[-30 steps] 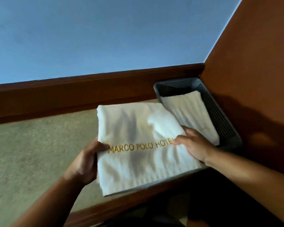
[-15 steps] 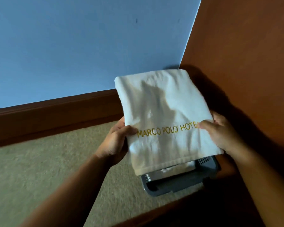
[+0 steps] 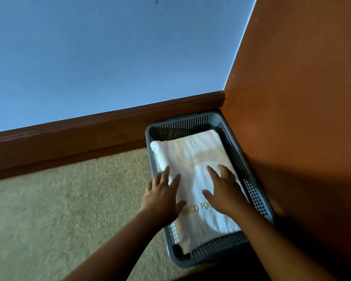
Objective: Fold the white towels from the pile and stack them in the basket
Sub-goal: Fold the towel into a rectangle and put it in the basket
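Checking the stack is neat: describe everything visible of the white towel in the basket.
The white towel is folded into a rectangle of soft-looking cloth and lies flat in the grey mesh basket, filling most of it. The left hand and right hand rest on it, fingers spread, hiding part of its gold lettering.

Place: an indoor carpeted room, by its marked linen a hotel's.
Landmark: a grey mesh basket (image 3: 185,125) tucked into the corner where two walls meet.
Linen: the folded white towel (image 3: 190,153) inside the basket bears gold lettering (image 3: 197,208), "ARCO POL" readable, the rest covered.
Covering: beige short-pile carpet (image 3: 59,209) spreads left of the basket.
Walls: blue wall (image 3: 109,57) behind the basket; orange-brown wall (image 3: 292,98) close along its right side.
Trim: dark wood baseboard (image 3: 89,134) at the blue wall's foot, just behind the basket.
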Motion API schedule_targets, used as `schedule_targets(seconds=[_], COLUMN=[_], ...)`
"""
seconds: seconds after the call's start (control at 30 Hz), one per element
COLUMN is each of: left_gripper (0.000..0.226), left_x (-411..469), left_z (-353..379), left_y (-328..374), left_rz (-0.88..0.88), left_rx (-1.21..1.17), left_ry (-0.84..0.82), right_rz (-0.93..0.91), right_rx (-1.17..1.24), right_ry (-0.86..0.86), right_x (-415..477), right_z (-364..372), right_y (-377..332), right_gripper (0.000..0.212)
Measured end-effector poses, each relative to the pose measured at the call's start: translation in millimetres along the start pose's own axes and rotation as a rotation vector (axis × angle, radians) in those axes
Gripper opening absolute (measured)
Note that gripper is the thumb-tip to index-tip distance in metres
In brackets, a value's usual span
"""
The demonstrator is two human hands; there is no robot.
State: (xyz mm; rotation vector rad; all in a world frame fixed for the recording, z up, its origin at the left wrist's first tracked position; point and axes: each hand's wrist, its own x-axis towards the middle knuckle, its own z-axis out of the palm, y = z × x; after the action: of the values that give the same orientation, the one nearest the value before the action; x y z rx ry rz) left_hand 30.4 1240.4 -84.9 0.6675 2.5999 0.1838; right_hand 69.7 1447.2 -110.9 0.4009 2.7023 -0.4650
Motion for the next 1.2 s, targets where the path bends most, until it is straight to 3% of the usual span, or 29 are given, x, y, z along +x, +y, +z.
schedule_targets(seconds=[0.17,0.33,0.43,0.53,0.67,0.77,0.87,0.93,1.1,1.2], left_gripper=[0.093,0.132,0.136,0.138,0.144,0.147,0.149,0.150,0.150,0.136], left_x=[33,53,60,64,64,63,63,64,64,69], left_z=[12,-8,-10,-6,0,3,6,8,7,1], left_y=[-7,-15,-9,-9,-17,-23,-26,-28,-30,-17], left_rz=[0.054,-0.105,-0.135,-0.137,-0.115,-0.089,-0.063,-0.039,-0.033,-0.065], left_rx=[0.177,0.279,0.307,0.301,0.280,0.238,0.208,0.170,0.159,0.214], left_ry=[-0.095,-0.207,-0.231,-0.250,-0.243,-0.212,-0.192,-0.193,-0.184,-0.142], right_rz=[0.075,0.191,0.259,0.374,0.443,0.386,0.268,0.225,0.167,-0.087], right_rx=[0.090,0.251,0.349,0.371,0.446,0.465,0.455,0.429,0.314,0.007], right_ry=[0.136,0.112,0.178,0.124,0.102,0.166,0.341,0.467,0.630,0.686], right_x=[53,81,88,83,78,77,70,65,48,40], right_z=[10,12,13,18,23,27,25,27,46,49], right_y=[10,27,31,33,42,47,45,48,53,43], right_gripper=[0.081,0.102,0.104,0.111,0.105,0.083,0.053,0.046,0.059,0.068])
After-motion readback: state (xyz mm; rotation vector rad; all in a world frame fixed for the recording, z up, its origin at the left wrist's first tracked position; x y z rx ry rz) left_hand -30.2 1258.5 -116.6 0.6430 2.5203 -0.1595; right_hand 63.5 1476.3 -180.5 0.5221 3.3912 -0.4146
